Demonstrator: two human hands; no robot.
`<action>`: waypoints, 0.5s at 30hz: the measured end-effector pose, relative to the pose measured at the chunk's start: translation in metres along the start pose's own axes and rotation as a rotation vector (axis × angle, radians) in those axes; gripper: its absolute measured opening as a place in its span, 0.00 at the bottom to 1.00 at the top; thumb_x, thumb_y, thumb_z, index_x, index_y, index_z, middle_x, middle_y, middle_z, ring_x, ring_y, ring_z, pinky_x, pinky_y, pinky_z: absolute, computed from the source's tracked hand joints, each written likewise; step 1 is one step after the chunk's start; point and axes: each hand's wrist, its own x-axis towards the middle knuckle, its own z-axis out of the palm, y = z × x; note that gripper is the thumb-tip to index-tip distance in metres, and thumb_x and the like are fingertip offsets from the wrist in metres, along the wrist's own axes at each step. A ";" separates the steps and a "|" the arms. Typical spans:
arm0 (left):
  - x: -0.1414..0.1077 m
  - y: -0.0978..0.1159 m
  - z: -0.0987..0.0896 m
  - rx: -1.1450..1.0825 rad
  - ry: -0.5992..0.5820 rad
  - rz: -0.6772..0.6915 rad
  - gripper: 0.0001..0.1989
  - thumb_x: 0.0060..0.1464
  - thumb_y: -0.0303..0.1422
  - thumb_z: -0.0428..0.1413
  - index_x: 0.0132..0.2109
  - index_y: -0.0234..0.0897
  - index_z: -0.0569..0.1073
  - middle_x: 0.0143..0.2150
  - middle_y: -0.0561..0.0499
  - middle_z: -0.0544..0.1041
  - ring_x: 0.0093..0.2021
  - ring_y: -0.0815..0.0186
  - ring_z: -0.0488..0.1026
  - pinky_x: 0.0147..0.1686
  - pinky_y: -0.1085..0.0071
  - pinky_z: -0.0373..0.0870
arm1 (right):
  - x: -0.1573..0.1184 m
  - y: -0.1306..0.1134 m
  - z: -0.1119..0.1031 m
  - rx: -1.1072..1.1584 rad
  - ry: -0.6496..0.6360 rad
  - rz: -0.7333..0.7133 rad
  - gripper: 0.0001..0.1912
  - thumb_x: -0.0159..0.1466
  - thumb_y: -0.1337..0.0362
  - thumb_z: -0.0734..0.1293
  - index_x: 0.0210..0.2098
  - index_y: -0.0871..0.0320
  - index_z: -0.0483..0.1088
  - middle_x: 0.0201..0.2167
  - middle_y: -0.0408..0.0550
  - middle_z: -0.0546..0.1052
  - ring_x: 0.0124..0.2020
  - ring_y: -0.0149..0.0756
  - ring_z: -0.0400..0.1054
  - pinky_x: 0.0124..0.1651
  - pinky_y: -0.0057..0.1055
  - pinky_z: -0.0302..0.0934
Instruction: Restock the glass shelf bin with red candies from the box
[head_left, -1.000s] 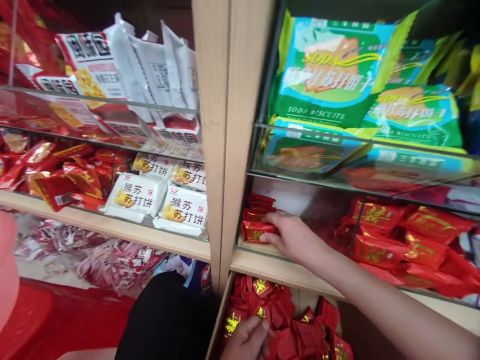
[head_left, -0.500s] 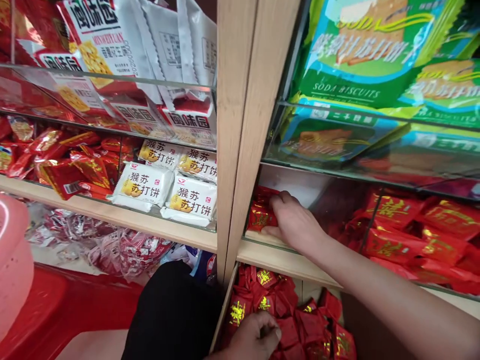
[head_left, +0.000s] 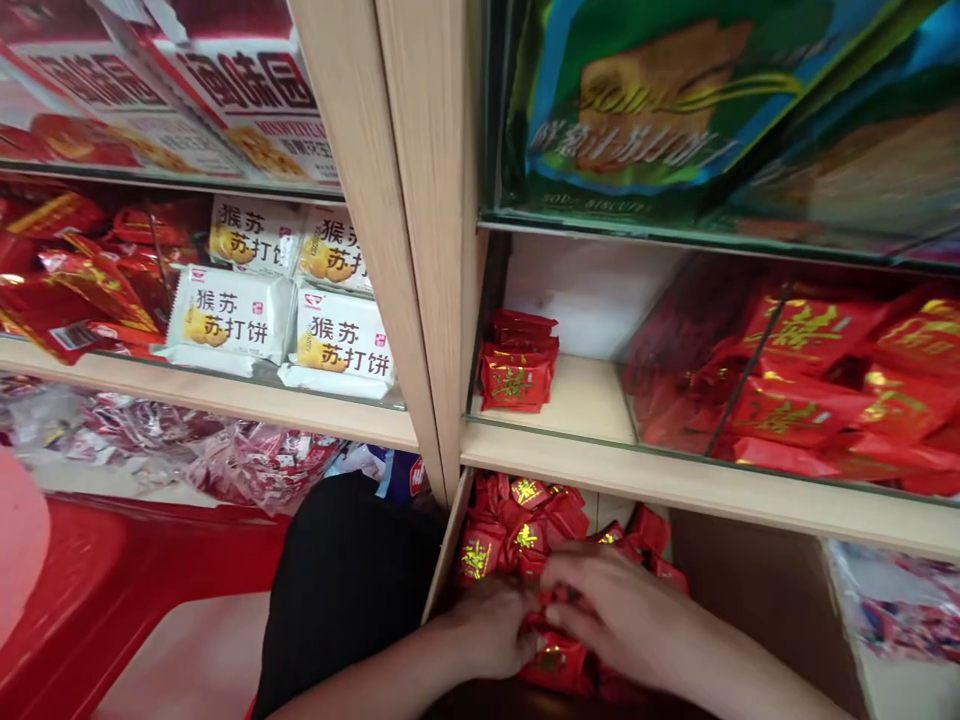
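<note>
Both my hands are low in an open cardboard box [head_left: 757, 590] of small red snack packets [head_left: 525, 492] printed with gold characters. My left hand [head_left: 487, 625] has its fingers curled around a red packet at the near side of the pile. Close against it, my right hand [head_left: 611, 605] bends its fingers and thumb over red packets; its fingertips are partly blurred. Above the box, a short row of matching red packets [head_left: 517, 375] stands upright in the left corner of a shelf compartment [head_left: 592, 400].
A clear divider separates that compartment from a heap of red packets [head_left: 810, 400]. Green soda biscuit packs [head_left: 637, 120] fill the shelf above. Left of the wooden upright [head_left: 420, 200] lie white biscuit packs [head_left: 232, 315]. A red plastic stool [head_left: 172, 560] is at lower left, beside my black-clothed knee [head_left: 345, 590].
My right hand has left the row of red packets on the shelf and come down into the box beside my left hand. The view has shifted right and down.
</note>
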 end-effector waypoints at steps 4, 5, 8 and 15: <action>0.003 0.000 0.003 0.209 -0.044 0.007 0.11 0.40 0.34 0.56 0.35 0.39 0.75 0.35 0.45 0.75 0.39 0.51 0.69 0.42 0.58 0.62 | 0.051 0.085 0.063 0.013 0.229 0.368 0.20 0.53 0.73 0.63 0.46 0.65 0.65 0.48 0.62 0.69 0.51 0.46 0.62 0.52 0.38 0.54; 0.003 -0.001 0.004 0.239 -0.046 0.008 0.12 0.41 0.34 0.55 0.37 0.39 0.75 0.36 0.44 0.75 0.40 0.50 0.69 0.42 0.57 0.62 | 0.062 0.100 0.072 0.028 0.261 0.414 0.25 0.51 0.73 0.64 0.50 0.68 0.62 0.51 0.65 0.66 0.54 0.48 0.59 0.54 0.38 0.53; 0.004 -0.004 0.005 0.292 -0.027 -0.002 0.13 0.45 0.33 0.53 0.39 0.39 0.75 0.36 0.45 0.76 0.38 0.53 0.71 0.39 0.59 0.65 | 0.077 0.127 0.082 0.109 0.324 0.471 0.32 0.50 0.74 0.64 0.54 0.73 0.55 0.52 0.71 0.63 0.55 0.50 0.58 0.54 0.39 0.53; 0.024 0.004 -0.001 -0.283 0.264 0.034 0.27 0.50 0.33 0.52 0.57 0.37 0.59 0.52 0.43 0.68 0.43 0.63 0.69 0.47 0.66 0.64 | 0.043 0.102 0.064 0.506 0.205 0.289 0.19 0.58 0.62 0.59 0.47 0.61 0.64 0.44 0.53 0.73 0.46 0.39 0.68 0.48 0.34 0.61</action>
